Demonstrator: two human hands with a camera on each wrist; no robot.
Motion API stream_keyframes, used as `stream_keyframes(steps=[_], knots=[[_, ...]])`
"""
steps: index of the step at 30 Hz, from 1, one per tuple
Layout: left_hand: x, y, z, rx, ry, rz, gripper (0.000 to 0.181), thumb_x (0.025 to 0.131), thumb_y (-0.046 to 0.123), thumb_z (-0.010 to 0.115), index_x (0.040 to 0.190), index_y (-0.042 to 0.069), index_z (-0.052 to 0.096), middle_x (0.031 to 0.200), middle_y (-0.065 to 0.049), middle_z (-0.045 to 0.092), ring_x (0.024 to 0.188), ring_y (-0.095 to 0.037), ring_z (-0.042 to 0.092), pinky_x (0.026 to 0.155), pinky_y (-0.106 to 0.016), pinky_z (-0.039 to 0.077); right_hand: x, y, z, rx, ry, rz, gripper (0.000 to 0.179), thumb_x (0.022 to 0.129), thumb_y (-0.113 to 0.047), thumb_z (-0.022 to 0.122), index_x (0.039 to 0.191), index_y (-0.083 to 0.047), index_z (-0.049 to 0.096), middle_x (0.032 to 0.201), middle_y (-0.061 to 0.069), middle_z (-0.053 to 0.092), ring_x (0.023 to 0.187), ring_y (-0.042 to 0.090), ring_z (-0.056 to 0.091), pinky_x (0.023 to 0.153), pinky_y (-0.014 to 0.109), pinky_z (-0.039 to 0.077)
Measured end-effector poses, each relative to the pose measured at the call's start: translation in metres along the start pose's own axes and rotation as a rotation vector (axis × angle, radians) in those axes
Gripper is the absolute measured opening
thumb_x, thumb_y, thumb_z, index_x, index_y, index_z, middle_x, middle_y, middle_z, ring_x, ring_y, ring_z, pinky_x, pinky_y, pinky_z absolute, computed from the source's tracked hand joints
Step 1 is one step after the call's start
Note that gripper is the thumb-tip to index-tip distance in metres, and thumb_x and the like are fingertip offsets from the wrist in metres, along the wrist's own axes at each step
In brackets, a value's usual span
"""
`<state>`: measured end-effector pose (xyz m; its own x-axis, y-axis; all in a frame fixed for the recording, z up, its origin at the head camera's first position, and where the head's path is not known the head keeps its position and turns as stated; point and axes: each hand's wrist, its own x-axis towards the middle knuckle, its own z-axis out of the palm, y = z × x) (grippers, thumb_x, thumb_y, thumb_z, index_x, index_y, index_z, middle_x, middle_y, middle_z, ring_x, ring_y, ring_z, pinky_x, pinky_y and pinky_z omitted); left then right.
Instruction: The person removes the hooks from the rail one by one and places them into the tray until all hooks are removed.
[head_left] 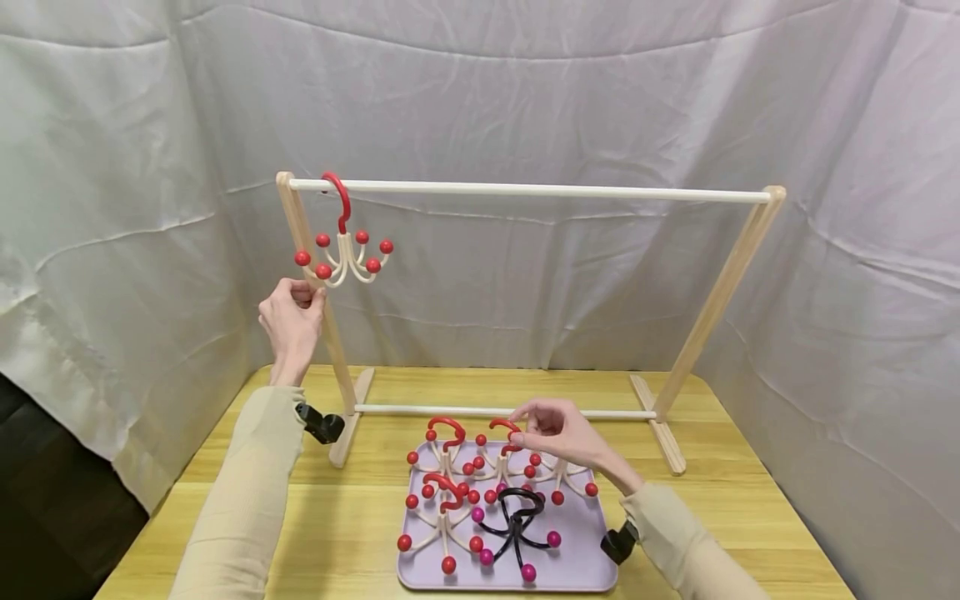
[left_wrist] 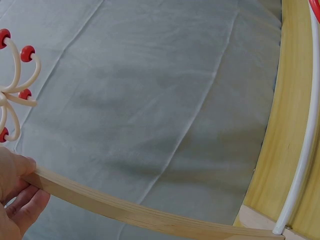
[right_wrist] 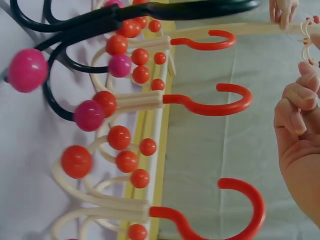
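Note:
My left hand (head_left: pixel 292 321) grips the left wooden post (left_wrist: pixel 110 205) of a rack, thumb on one side and fingers on the other. Just above it, a cream multi-arm hanger (head_left: pixel 344 248) with red ball tips hangs by its red hook from the left end of the white top rod (head_left: pixel 525 190). My right hand (head_left: pixel 562 433) hovers over several similar hangers standing on a lilac tray (head_left: pixel 585 558). In the right wrist view its fingers are loosely bent, hold nothing, and stay apart from the red hooks (right_wrist: pixel 240 102). One hanger's hook is hidden behind that hand in the head view.
A black hanger (head_left: pixel 516 527) with magenta ball tips stands at the tray's front. Behind the tray runs the rack's lower white rod (head_left: pixel 420 409). The right post (head_left: pixel 716 300) rises from a wooden foot. Grey cloth (head_left: pixel 487 100) encloses the wooden table (head_left: pixel 720 517).

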<state>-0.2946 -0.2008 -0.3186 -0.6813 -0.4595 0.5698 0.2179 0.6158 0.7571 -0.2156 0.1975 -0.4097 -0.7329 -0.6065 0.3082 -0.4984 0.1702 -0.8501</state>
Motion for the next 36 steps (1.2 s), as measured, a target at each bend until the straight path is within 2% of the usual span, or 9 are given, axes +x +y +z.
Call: stream_keyframes(steps=[8,17,26,36], knots=[[-0.001,0.001,0.0,0.0,0.001,-0.001,0.024,0.096,0.015,0.066,0.108,-0.006,0.066,0.102,-0.025,0.073,0.086,-0.032,0.065,0.096,-0.047,0.046,0.027,-0.012,-0.011,-0.038,0.07,-0.054,0.023,0.09,-0.002,0.069,0.113,0.0,0.067,0.071,0.016,0.061,0.057,0.002,0.051,0.052,0.021,0.044],[-0.001,0.0,0.0,0.003,0.001,0.007,0.025,0.096,0.015,0.065,0.108,-0.007,0.066,0.101,-0.026,0.073,0.087,-0.036,0.067,0.097,-0.048,0.046,0.065,-0.031,-0.022,-0.037,0.169,-0.042,0.022,0.09,-0.003,0.07,0.113,0.0,0.068,0.073,0.003,0.064,0.058,0.004,0.053,0.055,0.022,0.044],[0.0,0.001,0.0,0.008,0.005,0.003,0.024,0.095,0.015,0.066,0.107,-0.006,0.066,0.101,-0.025,0.074,0.086,-0.032,0.066,0.097,-0.048,0.046,0.102,-0.053,-0.029,-0.035,0.234,-0.047,0.022,0.09,-0.005,0.071,0.112,-0.002,0.069,0.075,0.002,0.067,0.062,0.009,0.057,0.06,0.023,0.043],[-0.001,0.003,-0.001,0.007,-0.007,-0.01,0.025,0.096,0.018,0.066,0.107,-0.005,0.066,0.101,-0.025,0.073,0.089,-0.037,0.067,0.098,-0.049,0.044,0.143,-0.08,-0.024,-0.038,0.28,-0.052,0.023,0.091,-0.01,0.072,0.112,-0.003,0.069,0.077,0.004,0.068,0.068,0.008,0.06,0.066,0.023,0.046]])
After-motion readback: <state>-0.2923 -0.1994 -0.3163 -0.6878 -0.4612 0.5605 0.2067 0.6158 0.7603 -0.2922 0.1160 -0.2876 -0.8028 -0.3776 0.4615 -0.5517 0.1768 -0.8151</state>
